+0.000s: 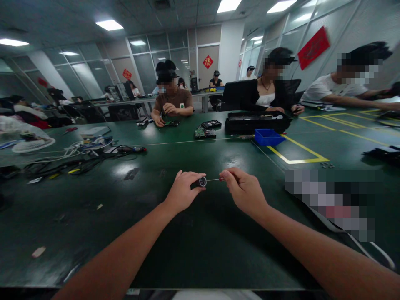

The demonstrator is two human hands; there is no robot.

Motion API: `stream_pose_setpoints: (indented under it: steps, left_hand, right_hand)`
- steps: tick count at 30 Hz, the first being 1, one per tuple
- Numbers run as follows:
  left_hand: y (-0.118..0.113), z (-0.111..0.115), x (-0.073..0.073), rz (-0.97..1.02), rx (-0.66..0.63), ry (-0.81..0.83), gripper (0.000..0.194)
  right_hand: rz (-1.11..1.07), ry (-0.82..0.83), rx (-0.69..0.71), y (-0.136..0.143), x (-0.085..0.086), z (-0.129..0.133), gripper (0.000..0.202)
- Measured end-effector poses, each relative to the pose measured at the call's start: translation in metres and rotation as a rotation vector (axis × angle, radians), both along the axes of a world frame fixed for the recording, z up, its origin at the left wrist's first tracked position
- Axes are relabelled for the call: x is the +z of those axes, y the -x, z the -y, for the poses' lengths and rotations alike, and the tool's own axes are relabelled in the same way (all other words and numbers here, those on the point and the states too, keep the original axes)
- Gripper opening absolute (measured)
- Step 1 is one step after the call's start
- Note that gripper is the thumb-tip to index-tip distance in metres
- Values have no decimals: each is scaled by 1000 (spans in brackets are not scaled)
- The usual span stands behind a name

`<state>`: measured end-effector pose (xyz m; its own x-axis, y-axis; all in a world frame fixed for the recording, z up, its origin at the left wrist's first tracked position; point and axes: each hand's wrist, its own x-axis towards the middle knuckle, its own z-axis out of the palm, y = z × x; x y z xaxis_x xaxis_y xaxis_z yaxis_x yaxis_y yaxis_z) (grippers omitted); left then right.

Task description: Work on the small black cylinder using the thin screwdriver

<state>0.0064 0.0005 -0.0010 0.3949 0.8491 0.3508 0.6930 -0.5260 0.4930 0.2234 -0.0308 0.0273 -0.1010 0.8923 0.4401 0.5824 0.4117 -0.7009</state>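
Head camera is showing the left hand [183,192] clenching around a small dark cylinder [201,181] with a shiny round end, pinching it between thumb and fingers. Just beside it, the right hand [243,191] is gripping a thin screwdriver [215,179], whose slim metal shaft is reaching across to the cylinder's end. Both hands are hovering over the middle of the green table [175,246], toward its near edge. Farther out, a blue bin [268,136] is sitting beside yellow tape lines, a black case [256,121] behind it. Tangled cables [78,160] are lying toward the left edge. People are sitting along the far edge.
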Motion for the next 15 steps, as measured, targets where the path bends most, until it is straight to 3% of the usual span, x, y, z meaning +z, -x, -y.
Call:
stream_pose_setpoints:
  steps: [10,13,15]
  left_hand:
    - [1,-1,0,38,15,15,39]
    - [-1,1,2,57,30,30,39]
    - [-3,2,5,78,35,23,40]
  right_hand:
    - [6,-1,59,-1,0,3,31]
    - [-128,-3,22,1,-4,0,27]
    - [-327,33,24,1,-8,-7,25]
